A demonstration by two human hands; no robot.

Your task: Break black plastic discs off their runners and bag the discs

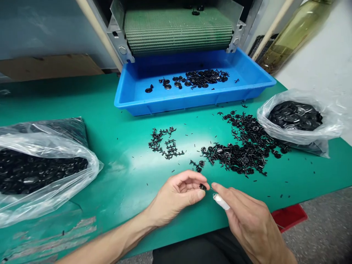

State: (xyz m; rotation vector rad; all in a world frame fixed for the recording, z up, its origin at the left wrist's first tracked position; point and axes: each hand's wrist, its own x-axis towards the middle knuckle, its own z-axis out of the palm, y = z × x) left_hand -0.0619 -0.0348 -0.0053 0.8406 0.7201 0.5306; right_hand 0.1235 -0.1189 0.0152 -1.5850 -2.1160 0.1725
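Observation:
My left hand [183,190] pinches a small black plastic part [202,187] between thumb and fingertips, low over the green table. Just to its right is my right hand [244,209], index finger extended and thumb a little apart from it, with a white wrapping on the thumb. I see nothing held between those tips. Beyond my left fingertips lie a few loose black plastic pieces [198,167]. A large pile of black plastic parts [239,154], some round and some branched, spreads to the right. A smaller group of branched black pieces [170,148] lies farther left.
A blue tray [170,107] with black parts stands below a green conveyor belt [178,33]. Clear plastic bags of black parts flank the green table [118,190]: a left bag [93,165] and a right bag [327,126]. A red bin [291,218] shows below the edge.

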